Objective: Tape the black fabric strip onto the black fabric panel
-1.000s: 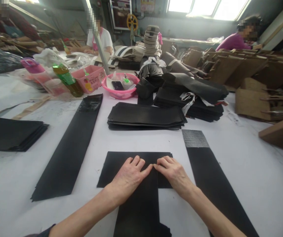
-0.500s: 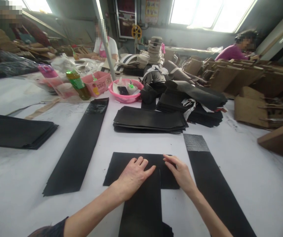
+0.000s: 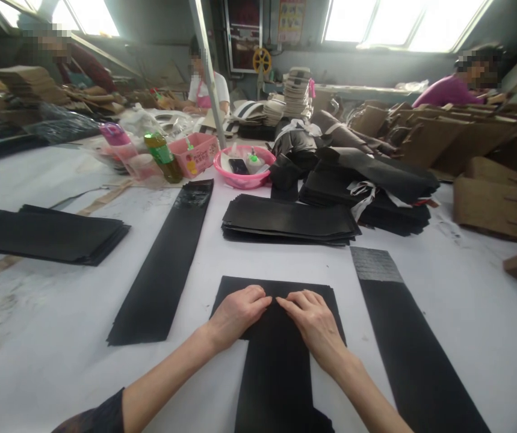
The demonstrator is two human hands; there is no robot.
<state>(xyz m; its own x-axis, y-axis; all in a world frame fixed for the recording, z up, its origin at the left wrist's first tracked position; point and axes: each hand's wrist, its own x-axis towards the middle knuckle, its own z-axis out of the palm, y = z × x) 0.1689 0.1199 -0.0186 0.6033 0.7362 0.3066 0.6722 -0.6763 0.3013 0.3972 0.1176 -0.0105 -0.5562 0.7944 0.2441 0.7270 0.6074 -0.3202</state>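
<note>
A long black strip (image 3: 276, 385) runs up from the bottom edge and overlaps a shorter black sheet (image 3: 330, 310) lying crosswise, so the two form a T. My left hand (image 3: 242, 313) is closed at the upper left corner of the strip, its fingers curled together. Opposite it, my right hand (image 3: 315, 322) pinches the upper right corner, thumb and forefinger pointing toward the left hand. Both hands rest low over the crosswise sheet. The fingers partly hide the strip's top edge.
Stacks of black strips lie at the left (image 3: 159, 270), far left (image 3: 59, 234) and beyond my hands (image 3: 289, 219). Another strip (image 3: 402, 325) with a greyish end lies right. Behind are a pink basin (image 3: 244, 177), a bottle (image 3: 163, 156) and brown bags (image 3: 488, 204). Several people sit farther back.
My right hand has moved left onto the strip's corner, and my left hand's spread fingers have drawn together. The strip's top now lies nearer the middle of the crosswise sheet. The view has shifted left.
</note>
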